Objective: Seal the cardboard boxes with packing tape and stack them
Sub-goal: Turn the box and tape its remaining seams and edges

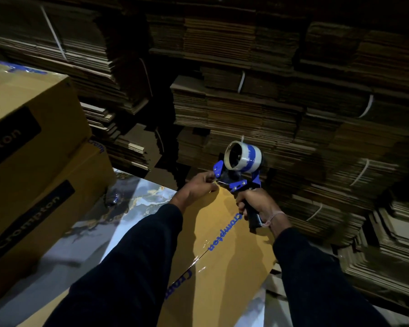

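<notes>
Scene: a dim storeroom, seen from a head-worn camera looking down along two dark-sleeved arms.
Box being sealed: a brown cardboard box (224, 234) lies at 6 o'clock, its top crossed by clear tape printed with blue lettering (224, 232) running along the centre seam toward the far edge.
Right hand: the right hand (255, 204) has its fingers wrapped tight around the black handle of a blue tape dispenser (240, 174), held at the box's far edge, just right of centre frame.
Tape roll: a roll of clear tape with blue print (242, 155) sits on top of the dispenser, at 12 o'clock from the gripping hand.
Left hand: the left hand (196, 187) rests at the far edge of the box, fingers curled and pinching at the tape end beside the dispenser's front.
Finished boxes: two sealed boxes (31, 166) are stacked one on the other at 9 o'clock.
Floor: a marbled glossy surface (128, 204) shows between the stack and the box.
Backdrop: bundles of flattened cartons (257, 102), strapped with white bands, fill 12 to 3 o'clock.
</notes>
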`<state>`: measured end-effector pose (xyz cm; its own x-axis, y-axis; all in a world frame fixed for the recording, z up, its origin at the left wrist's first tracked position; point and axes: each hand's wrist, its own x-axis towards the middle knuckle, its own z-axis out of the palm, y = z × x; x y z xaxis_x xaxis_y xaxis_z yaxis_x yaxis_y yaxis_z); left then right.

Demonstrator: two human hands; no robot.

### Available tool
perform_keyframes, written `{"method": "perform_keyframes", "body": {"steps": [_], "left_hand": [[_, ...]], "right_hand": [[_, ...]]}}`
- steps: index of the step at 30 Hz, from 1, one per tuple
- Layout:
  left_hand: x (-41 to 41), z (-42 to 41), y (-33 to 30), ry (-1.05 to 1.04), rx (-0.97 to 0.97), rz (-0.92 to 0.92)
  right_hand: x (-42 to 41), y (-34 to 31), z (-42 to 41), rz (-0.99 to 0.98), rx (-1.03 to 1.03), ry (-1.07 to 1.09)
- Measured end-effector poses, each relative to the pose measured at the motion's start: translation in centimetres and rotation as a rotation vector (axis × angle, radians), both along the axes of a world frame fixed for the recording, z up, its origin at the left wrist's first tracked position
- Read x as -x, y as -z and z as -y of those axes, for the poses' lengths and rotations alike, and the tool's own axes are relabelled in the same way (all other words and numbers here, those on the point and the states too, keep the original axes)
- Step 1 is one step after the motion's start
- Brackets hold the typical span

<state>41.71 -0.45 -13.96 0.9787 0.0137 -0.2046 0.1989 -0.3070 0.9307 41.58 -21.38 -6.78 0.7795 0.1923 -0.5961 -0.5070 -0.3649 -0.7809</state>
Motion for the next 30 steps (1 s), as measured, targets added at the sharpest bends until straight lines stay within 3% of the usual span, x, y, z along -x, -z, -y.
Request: {"method": "perform_keyframes", "body": {"steps": [8, 14, 23, 30], "left_hand": [[-0.1, -0.1, 0.6, 0.038, -0.066, 0.047], [-0.4, -0.8, 1.1, 0.095, -0.004, 0.03], [-0.4, -2.6, 2.0, 0.308, -0.179, 0.012], [0.2, -2.3, 1.0, 0.307, -0.263, -0.062]], "right_hand": [[-0.2, 0.4, 0.1, 0.0, 0.01, 0.007], [-0.6, 0.2, 0.0, -0.016, 0.03, 0.01], [-1.6, 0.7, -0.2, -0.067, 0.078, 0.015], [-1.3, 1.1, 0.4, -0.001, 0.113, -0.008]]}}
